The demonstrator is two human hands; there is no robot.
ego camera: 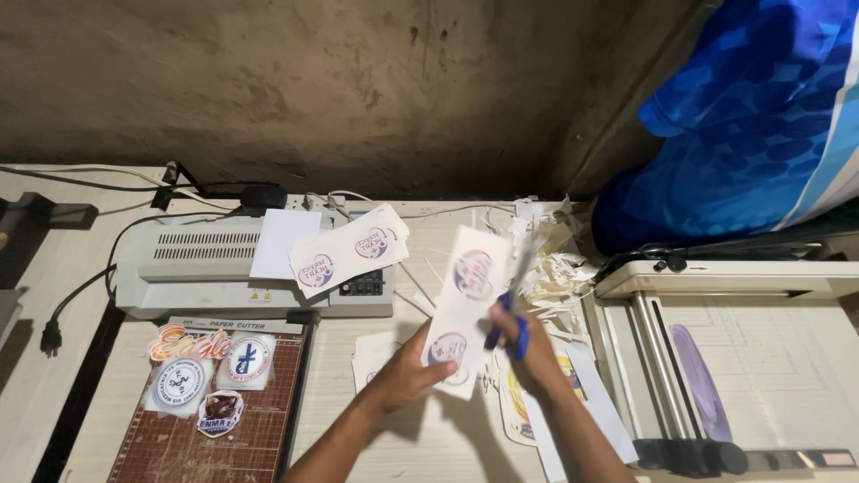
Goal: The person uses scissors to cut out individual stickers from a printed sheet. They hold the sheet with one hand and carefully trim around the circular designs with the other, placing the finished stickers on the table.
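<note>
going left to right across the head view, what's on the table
Black plug → brown cutting mat → grey laminator → left hand → sticker strip → right hand with blue scissors → white paper trimmer

- In front of you, at the back of the desk, sits a grey laminator (206, 268), with a blank white sheet (279, 243) and a strip of printed round stickers (351, 249) lying on top of it.
- To your left lies a brown paper cutter (215, 411) with a grid mat; several cut-out stickers (204, 371) rest on it.
- A black power cable (76, 300) runs off the laminator to a plug at your far left.
- Paper offcuts (559, 268) are heaped near the wall.
- On your right stands a large white guillotine trimmer (743, 358).
- Blue patterned fabric (752, 116) hangs above it.
</note>
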